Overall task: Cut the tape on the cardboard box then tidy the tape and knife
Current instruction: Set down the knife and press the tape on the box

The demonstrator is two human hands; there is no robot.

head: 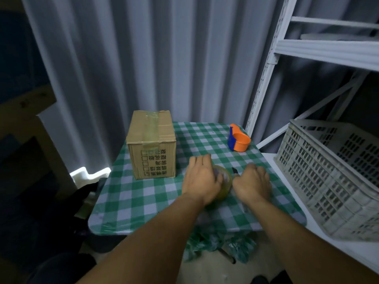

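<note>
A brown cardboard box (152, 144) stands at the table's back left, with clear tape running over its top and down the front. My left hand (200, 178) lies on a roll of clear tape (224, 182) near the table's middle. My right hand (253, 184) is just to the right of the roll, fingers curled down on the cloth. A dark tip of the knife (234, 170) pokes out between the two hands; the rest of it is hidden under my right hand.
An orange and blue tape dispenser (239, 141) sits at the back right of the green checked table (131, 199). A white slotted crate (332, 173) rests on the white shelf unit to the right. Grey curtains hang behind.
</note>
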